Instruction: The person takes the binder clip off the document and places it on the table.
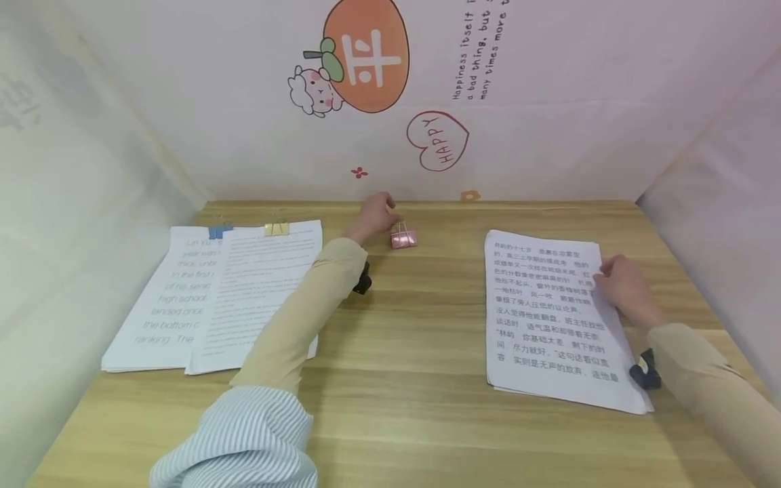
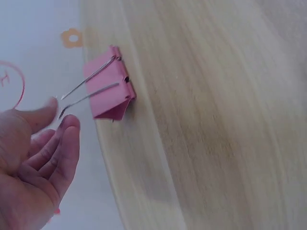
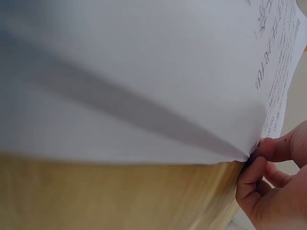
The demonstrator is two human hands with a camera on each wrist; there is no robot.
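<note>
— Striped cloth (image 1: 244,440) sits lowest in the head view, by the near edge of the table (image 1: 396,379). What else shows from up there?

— Past it, a tan sleeve runs up to the left hand (image 1: 375,213), close to the table's far edge at mid-width. Just beside it sits a pink binder clip (image 1: 403,237), body on the wood, wire handles rising toward the fingers. I cannot tell from this view whether the fingers touch the wires.

— And the other side?

— The right hand (image 1: 622,288) rests on the right edge of a stack of printed sheets (image 1: 543,318), long axis running from near edge to far edge, slightly fanned. Two more stacks (image 1: 207,298) lie at the far left, one with a blue clip (image 1: 219,230) on its top edge, the other with a gold clip (image 1: 276,228).

— What does the left wrist view show?

— Pink clip (image 2: 110,91) leans on the wood, its folded spine toward the table's middle, its two wire handles pointing back at the left hand (image 2: 33,163). Thumb and forefinger are narrowly parted around the wire tips, apparently just pinching them.

— And the right wrist?

— Sheets (image 3: 144,72) fill the view, their corner lifted off the table (image 3: 110,196). The right hand (image 3: 273,187) pinches that corner between thumb and curled fingers.
</note>
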